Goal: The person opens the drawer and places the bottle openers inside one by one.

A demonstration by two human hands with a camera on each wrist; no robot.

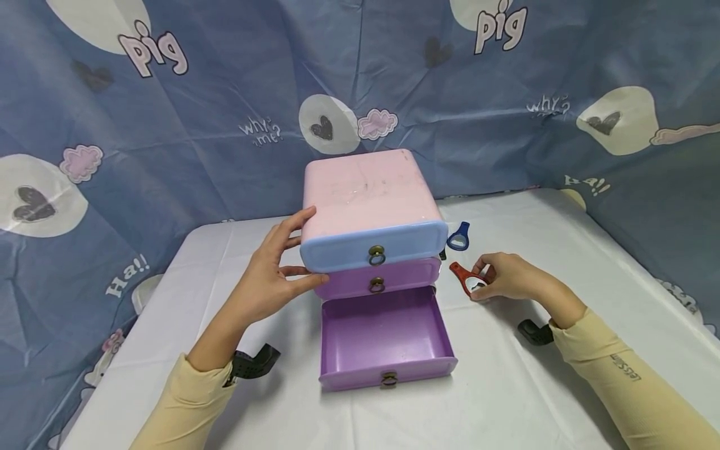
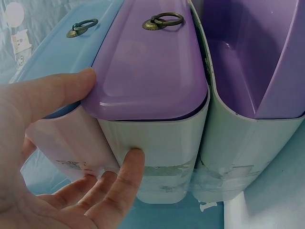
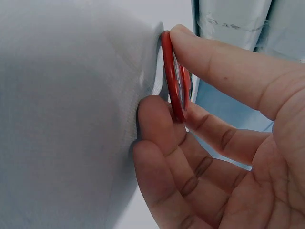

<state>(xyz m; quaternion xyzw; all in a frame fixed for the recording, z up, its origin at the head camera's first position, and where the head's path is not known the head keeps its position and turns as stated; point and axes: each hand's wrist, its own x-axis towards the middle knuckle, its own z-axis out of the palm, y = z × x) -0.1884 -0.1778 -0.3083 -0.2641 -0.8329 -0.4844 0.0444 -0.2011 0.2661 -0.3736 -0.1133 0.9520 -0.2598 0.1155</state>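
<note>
A stacked drawer cabinet (image 1: 368, 194) with a pink top stands on the table. Its blue top drawer (image 1: 343, 250) and purple middle drawer (image 1: 349, 278) are closed; the purple bottom drawer (image 1: 388, 337) is pulled out with nothing inside. My left hand (image 1: 264, 278) rests against the cabinet's left side, thumb at the front edge between the upper drawers and fingers spread along the side. To the right of the cabinet, my right hand (image 1: 509, 277) pinches the rim of a red ring-headed tool (image 3: 174, 78), resembling a bottle opener, between thumb and fingers at the tabletop.
A similar blue ring-headed tool (image 1: 459, 237) lies right of the cabinet. A small dark item (image 1: 442, 255), partly hidden, is against the cabinet's right side. Printed blue cloth (image 1: 253, 169) hangs behind the white-covered table (image 1: 562, 231).
</note>
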